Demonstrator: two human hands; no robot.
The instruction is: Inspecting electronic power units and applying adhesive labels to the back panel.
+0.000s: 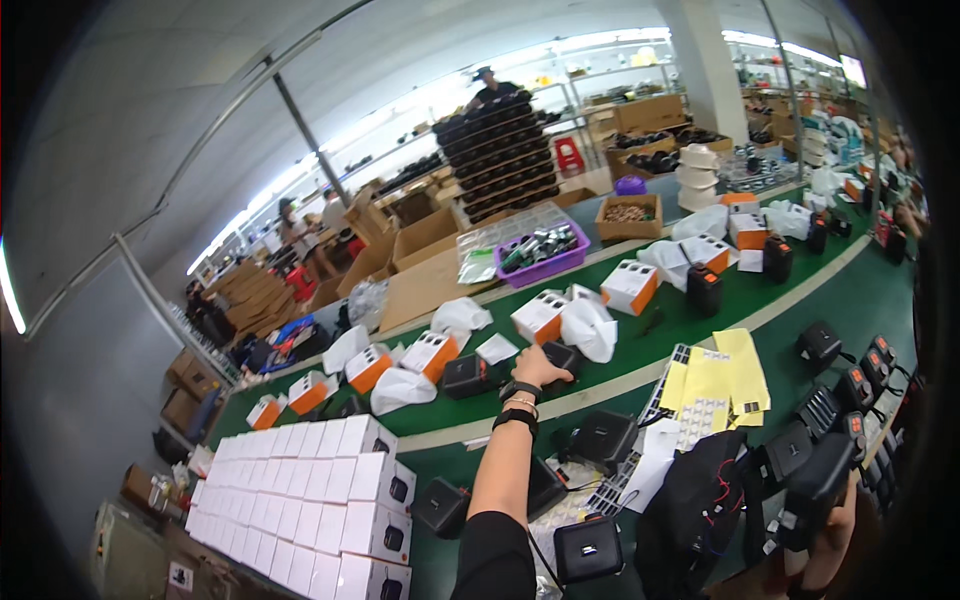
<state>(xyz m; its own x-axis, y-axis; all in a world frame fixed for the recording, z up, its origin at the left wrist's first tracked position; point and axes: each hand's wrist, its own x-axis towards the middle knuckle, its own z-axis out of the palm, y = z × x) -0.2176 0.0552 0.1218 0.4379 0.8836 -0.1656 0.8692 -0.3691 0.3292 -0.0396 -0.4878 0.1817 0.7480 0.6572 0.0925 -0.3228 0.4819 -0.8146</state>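
Observation:
My left hand point(540, 370), with a watch and bands at the wrist, reaches over the green belt. Its fingers are closed round a small black case point(564, 358). At the lower right, my right hand point(843, 520) grips a larger black case point(818, 487) from below; part of its fingers is hidden. Another black case point(466, 376) lies on the belt left of my left hand. Nearer, on the green table, lie black cases, among them one point(604, 440) beside my forearm and one point(588, 550) by the front edge. Yellow sheets point(720, 380) lie to the right.
White boxes point(300, 500) are stacked at the lower left. Along the belt point(640, 345) stand orange-and-white boxes point(630, 286) and white bags point(588, 328). A purple basket point(545, 262) of small parts sits beyond. Black fabric with red marks point(700, 495) lies between my arms.

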